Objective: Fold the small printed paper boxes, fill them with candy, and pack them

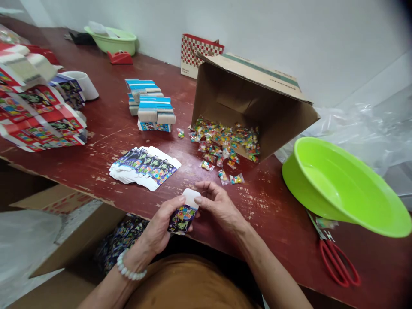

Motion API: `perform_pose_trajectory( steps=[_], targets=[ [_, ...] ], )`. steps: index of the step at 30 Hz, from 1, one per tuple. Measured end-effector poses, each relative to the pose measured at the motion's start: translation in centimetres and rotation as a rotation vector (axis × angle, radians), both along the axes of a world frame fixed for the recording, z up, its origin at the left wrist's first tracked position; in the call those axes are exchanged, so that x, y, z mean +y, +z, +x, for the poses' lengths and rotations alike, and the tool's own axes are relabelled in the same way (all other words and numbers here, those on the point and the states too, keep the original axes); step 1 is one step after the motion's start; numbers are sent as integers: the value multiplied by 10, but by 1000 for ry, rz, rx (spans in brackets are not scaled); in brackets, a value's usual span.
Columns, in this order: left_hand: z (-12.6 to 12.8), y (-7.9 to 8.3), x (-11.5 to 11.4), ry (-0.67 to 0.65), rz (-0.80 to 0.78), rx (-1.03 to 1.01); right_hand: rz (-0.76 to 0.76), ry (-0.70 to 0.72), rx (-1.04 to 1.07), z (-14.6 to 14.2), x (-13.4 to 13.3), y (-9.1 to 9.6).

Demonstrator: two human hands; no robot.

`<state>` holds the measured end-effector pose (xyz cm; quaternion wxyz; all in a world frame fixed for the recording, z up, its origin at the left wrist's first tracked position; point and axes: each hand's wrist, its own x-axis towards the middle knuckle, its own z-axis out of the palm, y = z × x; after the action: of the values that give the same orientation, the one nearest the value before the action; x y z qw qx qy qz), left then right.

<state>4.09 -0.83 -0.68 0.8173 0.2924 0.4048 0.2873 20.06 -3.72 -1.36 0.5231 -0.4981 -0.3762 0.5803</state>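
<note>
A small printed carton (183,214) with a white flap sits between both hands at the near table edge. My left hand (164,225) wraps round its lower body, and a bead bracelet is on that wrist. Fingers of my right hand (219,204) pinch the carton's white top flap. A fan of flat printed cartons (144,167) lies just beyond my left hand. Small wrapped candy packets (225,143) spill from a tipped cardboard box (254,98); three loose packets lie close to my right hand.
A lime green basin (341,184) stands at the right, with red-handled scissors (337,257) near it. Blue-striped flat stacks (151,105) and red printed stacks (35,107) lie at the left. An open box (80,240) of filled cartons sits below the table edge. Another green basin (112,40) is far back.
</note>
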Motion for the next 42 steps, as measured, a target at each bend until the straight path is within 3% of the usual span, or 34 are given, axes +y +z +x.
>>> perform_pose_trajectory(
  steps=[3,7,10,12,16,18,21,25,27,32,37,40,42],
  targets=[
    [3,-2,-3,34,85,-20,-3,61,6,-9,-2,-2],
    [1,0,-2,32,20,-63,367,-131,-389,-11,-5,1],
    [-4,3,3,-26,-134,-138,511,-32,-546,-9,-6,5],
    [-6,5,5,-34,-171,-153,422,-20,-518,-10,-6,7],
    [-4,7,4,-3,-155,-133,40,-58,-189,-16,-1,7],
    [-3,7,3,12,-143,-116,-35,-43,-75,-19,2,8],
    [-5,5,2,44,-127,-72,62,-30,-92,-20,2,11],
    [-9,3,4,130,-139,-57,393,47,-382,-17,-5,12],
    [-9,3,4,173,-155,-82,462,51,-479,-17,-8,8],
    [-8,3,4,168,-46,-118,361,11,-381,-23,-9,0],
    [-11,3,3,123,115,21,155,19,-290,-24,-5,5],
    [-12,-1,2,76,216,108,180,13,-340,-23,-1,8],
    [-11,-3,0,34,187,128,253,25,-389,-22,1,10]
  ],
)
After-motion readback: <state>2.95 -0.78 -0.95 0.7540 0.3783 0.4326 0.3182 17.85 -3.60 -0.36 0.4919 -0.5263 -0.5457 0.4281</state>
